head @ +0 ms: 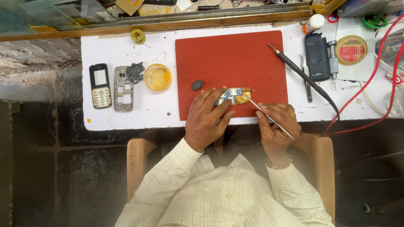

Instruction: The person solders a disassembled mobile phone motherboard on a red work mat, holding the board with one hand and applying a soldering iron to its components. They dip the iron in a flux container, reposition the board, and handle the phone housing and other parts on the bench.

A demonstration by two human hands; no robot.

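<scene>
— Where do we have the work right now?

— The small blue-and-gold phone circuit board point(232, 96) lies on the near edge of the red rectangular work mat point(231, 59), right of its middle. Our left hand point(208, 117) lies flat over the board's left end, fingers pressing it down onto the mat. Our right hand point(275, 124) is closed around the thin metal probe point(269, 117), pinched like a pen, its tip touching the board's right end.

— How do we do this well?

— We'd judge steadiness matters most: keep the left fingers firm so the board can't slide, and rest the right wrist on the white tabletop point(126, 50) for light, controlled pressure at the tip.

— Anything in the way?

— The black soldering iron point(303, 75) lies just right of the mat, its red cable point(370, 80) looping nearby; we should keep our elbow off it. The round yellow dish point(158, 77) and the grey phone frame point(122, 89) sit well apart to the left.
</scene>
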